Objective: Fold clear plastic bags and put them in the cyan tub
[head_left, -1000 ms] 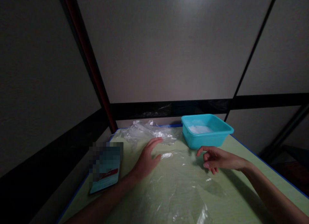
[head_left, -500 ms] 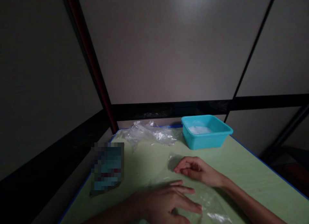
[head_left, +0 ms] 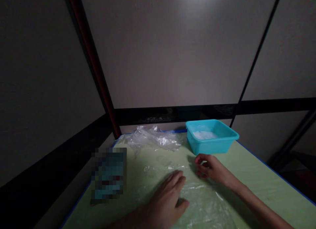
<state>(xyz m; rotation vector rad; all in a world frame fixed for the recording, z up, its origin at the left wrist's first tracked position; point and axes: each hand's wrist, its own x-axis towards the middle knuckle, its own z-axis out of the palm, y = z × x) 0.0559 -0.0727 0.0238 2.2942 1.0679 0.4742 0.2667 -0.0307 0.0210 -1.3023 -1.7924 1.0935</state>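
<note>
Plastic sheet is lying on the table beneath the left hand, which is reaching open-fingered across it, while the right hand is curling near its far right corner, any pinch unclear.

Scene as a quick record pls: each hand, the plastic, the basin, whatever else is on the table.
left hand: open, fingers extended, over the spread clear plastic; contact unclear
right hand: fingers curled, near the basin's front; grip unclear
spread plastic: wrinkled, on the green table
crumpled plastic: far edge, left of basin
basin: turquoise, far right, something white inside
pixelated item: table's left side, identity unclear
</note>
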